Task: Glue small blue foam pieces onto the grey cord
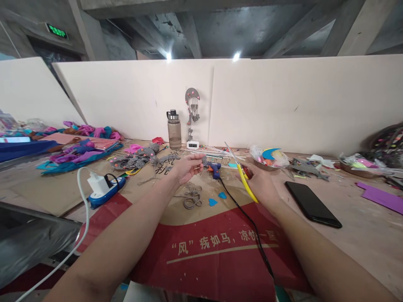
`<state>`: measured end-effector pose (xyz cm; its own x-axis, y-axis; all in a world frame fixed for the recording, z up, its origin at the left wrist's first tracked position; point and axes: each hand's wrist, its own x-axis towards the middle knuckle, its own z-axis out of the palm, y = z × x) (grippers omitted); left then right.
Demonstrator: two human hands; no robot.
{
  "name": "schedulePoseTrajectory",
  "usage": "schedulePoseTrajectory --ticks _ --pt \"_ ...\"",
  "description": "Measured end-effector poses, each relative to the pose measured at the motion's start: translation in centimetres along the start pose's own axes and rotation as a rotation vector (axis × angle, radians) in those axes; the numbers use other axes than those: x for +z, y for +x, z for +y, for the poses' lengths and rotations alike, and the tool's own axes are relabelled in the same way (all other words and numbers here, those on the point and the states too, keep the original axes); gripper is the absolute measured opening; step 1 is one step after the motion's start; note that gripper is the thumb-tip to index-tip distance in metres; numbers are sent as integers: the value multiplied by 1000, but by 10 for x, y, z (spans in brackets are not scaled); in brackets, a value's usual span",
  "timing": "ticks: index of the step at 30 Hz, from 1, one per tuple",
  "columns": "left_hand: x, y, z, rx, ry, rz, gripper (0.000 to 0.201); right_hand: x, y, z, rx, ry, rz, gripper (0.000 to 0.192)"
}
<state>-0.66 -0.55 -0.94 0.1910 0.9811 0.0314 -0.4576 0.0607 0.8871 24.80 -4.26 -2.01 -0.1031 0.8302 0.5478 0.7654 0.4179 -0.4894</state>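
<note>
Yellow scissors point(243, 175), one pair, gripped by right hand point(260, 183); left hand point(186, 167) pinches one small piece

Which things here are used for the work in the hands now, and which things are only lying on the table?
In use:
left hand pinching a small grey piece
right hand holding yellow scissors
blue glue gun lying between the hands
grey looped pieces just below

Lying about:
black phone
water bottle
power strip
coloured fabric pile
bowl of scraps
</note>
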Motion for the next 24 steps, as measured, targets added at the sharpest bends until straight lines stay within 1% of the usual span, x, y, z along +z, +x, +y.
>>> schedulePoseTrajectory --ticks 3,6,9,12,14,16,18,20,22,24 --pt "2 -1 -2 7 8 -35 20 -11 5 6 107 -136 -12 33" --pt "4 -1 -3 7 12 -29 18 -13 6 15 173 -297 -81 30" --pt "6 -3 -2 -1 1 -15 17 -10 2 20 169 -454 -118 26" --pt "9 -6 -1 -9 -16 -21 17 -7 -1 20 122 -506 -107 24" --pt "12 -8 0 -7 -28 -22 16 -6 -1 17 121 -436 -91 24" --pt "14 -9 0 3 -40 -21 14 -4 1 14 101 -284 -56 26" --pt "15 -9 0 14 -49 -19 11 -1 3 11 36 -109 -14 31" --pt "15 -8 -1 17 -51 -11 10 4 3 8 -41 8 7 37" --pt "15 -8 -1 10 -48 18 9 9 1 4 -107 37 12 42" --pt "15 -8 0 10 -52 56 10 11 -3 0 -174 13 19 46"
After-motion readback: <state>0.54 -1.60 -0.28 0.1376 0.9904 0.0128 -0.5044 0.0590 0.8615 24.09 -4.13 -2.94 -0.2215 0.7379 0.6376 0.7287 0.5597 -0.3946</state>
